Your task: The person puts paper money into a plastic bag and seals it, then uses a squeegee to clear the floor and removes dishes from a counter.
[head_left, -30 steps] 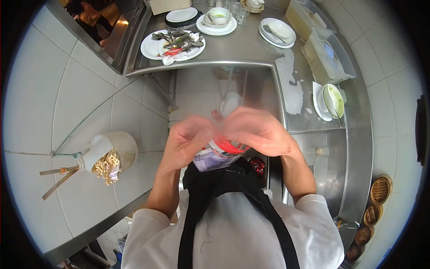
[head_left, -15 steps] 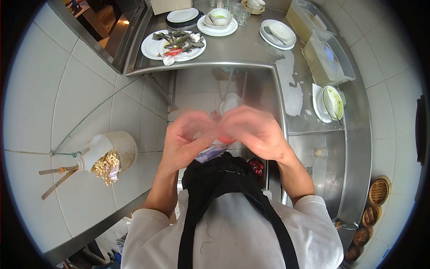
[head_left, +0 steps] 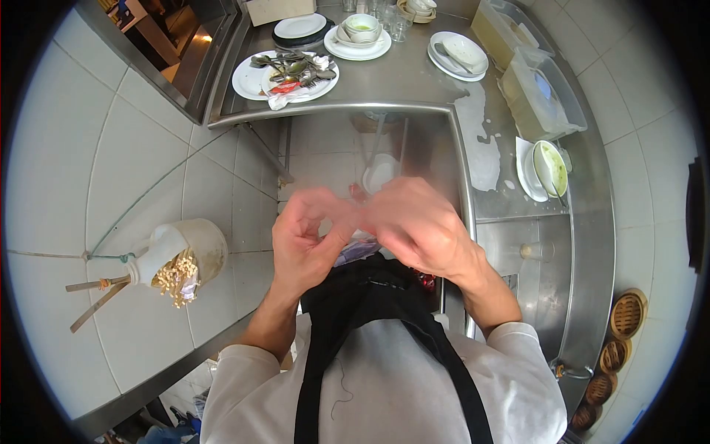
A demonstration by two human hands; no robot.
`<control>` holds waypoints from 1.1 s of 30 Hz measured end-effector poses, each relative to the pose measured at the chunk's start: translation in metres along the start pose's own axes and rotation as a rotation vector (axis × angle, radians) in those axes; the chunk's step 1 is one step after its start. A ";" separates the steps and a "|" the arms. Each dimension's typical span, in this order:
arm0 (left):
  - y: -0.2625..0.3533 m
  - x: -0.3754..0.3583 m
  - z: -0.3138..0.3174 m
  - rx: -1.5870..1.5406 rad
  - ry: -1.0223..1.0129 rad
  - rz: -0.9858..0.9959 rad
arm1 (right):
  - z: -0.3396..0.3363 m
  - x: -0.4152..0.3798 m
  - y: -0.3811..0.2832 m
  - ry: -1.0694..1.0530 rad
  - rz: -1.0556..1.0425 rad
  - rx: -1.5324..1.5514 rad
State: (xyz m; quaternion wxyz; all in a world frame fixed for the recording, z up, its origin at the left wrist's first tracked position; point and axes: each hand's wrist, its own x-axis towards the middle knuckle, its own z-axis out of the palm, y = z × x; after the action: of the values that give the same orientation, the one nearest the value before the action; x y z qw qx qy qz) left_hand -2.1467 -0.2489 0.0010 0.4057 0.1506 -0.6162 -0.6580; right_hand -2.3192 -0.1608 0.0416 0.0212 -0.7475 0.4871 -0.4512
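Note:
Both hands are up in front of my black apron (head_left: 362, 285), with curled fingers meeting at the middle. My left hand (head_left: 310, 233) is closed, its thumb and index finger bent toward the other hand. My right hand (head_left: 418, 222) has its fingers folded down, knuckles up, right against the left fingertips. Motion smears the fingertips, and I cannot tell what small thing they hold. Just below and behind the hands shows a purple-and-white packet (head_left: 356, 251). Something shiny and red (head_left: 425, 280) peeks out under my right wrist.
The steel counter (head_left: 399, 85) ahead carries a plate (head_left: 249, 83) with heaped cutlery, stacked bowls (head_left: 362, 28) and used plates (head_left: 440, 68). Plastic tubs (head_left: 543, 92) and a soup bowl (head_left: 549, 169) stand right. A cut jug (head_left: 207, 244) with sticks hangs left; bamboo steamers (head_left: 627, 314) line the right.
My right hand has rolled inward, its fingers folding down and its wrist covering more of the red thing. My left hand has barely moved, its fingers curling slightly.

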 end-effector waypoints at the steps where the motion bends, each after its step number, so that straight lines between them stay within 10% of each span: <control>1: -0.001 -0.001 0.000 0.027 -0.003 0.015 | 0.000 0.000 0.000 -0.005 -0.031 -0.025; 7: -0.003 -0.003 -0.004 0.390 -0.039 0.204 | 0.002 0.002 -0.002 0.002 -0.142 -0.151; 22: 0.010 -0.002 -0.001 0.084 0.064 0.000 | 0.005 -0.001 -0.002 0.019 -0.161 -0.111; 33: 0.004 -0.001 -0.012 0.024 -0.014 0.066 | 0.013 -0.009 -0.003 0.138 0.230 0.417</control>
State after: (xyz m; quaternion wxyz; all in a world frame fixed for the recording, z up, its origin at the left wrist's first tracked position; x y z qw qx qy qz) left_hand -2.1365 -0.2564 0.0022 0.4212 0.1304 -0.6315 -0.6378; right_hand -2.3089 -0.1576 0.0294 0.1929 -0.6340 0.4656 -0.5866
